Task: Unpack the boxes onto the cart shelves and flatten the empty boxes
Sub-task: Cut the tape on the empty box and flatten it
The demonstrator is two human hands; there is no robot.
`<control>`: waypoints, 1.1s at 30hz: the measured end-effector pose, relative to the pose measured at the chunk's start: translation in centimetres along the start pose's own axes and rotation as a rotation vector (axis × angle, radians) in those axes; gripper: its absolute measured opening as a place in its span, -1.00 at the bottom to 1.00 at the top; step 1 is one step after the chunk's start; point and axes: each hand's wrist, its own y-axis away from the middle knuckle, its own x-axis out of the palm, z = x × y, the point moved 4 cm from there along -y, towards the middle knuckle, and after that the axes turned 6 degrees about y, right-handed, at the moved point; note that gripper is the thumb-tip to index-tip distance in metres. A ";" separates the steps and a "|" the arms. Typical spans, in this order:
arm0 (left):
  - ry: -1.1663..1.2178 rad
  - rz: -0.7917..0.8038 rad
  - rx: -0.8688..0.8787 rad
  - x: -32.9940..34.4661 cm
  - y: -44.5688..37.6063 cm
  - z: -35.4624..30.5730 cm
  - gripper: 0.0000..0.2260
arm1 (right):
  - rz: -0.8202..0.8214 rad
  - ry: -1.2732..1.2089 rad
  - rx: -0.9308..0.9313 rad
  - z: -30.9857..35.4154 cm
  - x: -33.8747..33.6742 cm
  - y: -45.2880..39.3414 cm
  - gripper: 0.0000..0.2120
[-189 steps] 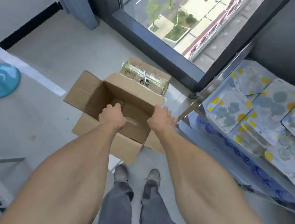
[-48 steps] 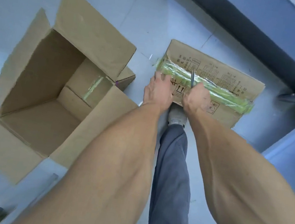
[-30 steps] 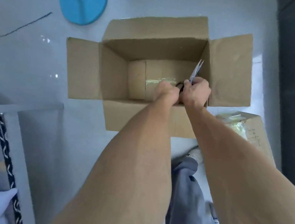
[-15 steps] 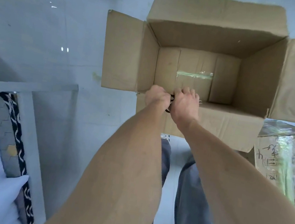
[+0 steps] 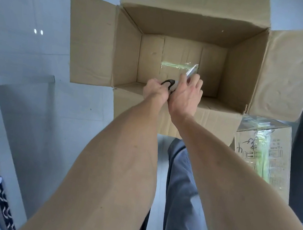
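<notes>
Cardboard box (image 5: 239,73): flaps spread, 12 o'clock.
Left hand (image 5: 155,91): grips the scissors (image 5: 190,72) handle.
Right hand (image 5: 186,96): fingers curled round the blades.

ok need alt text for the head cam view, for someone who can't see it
Seen from above, a person holds scissors with both hands, left hand on the black handle and right hand on the blades, over an open, empty cardboard box on a pale floor. A taped, unopened box sits to its right.
</notes>
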 end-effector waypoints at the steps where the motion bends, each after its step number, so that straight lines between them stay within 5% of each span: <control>1: 0.026 -0.010 -0.024 0.3 0.0 -0.1 -0.80 | -0.006 -0.126 0.106 -0.5 -0.3 -0.4 -0.78; 6: -0.038 0.016 0.018 1.2 0.3 -0.4 -0.93 | 0.258 -0.588 0.506 -2.9 0.9 -1.6 -0.76; 11: -0.009 0.214 0.044 2.3 0.1 0.6 -0.79 | 0.421 -0.655 0.529 -5.1 2.5 -1.8 -0.49; 18: 0.100 0.378 0.045 2.6 -0.1 0.9 -0.89 | 0.523 -0.781 0.489 -4.6 3.4 -3.4 -0.52; 21: -0.023 0.104 0.135 0.8 -0.2 1.0 -0.71 | 0.462 -0.468 0.436 -4.2 3.0 -3.7 -0.58; 25: -0.322 -0.295 0.109 -3.8 -0.8 3.4 -0.74 | 0.357 -0.136 0.276 -3.7 2.7 -2.2 -0.70; 29: -0.472 -0.364 -0.057 -7.2 -1.9 7.3 -0.59 | 0.482 0.047 -0.139 -2.4 4.4 0.2 -0.71; 33: -0.465 -0.335 -0.187 -8.5 -2.4 10.2 -0.59 | 0.382 0.215 -0.235 -1.7 5.6 0.9 -0.70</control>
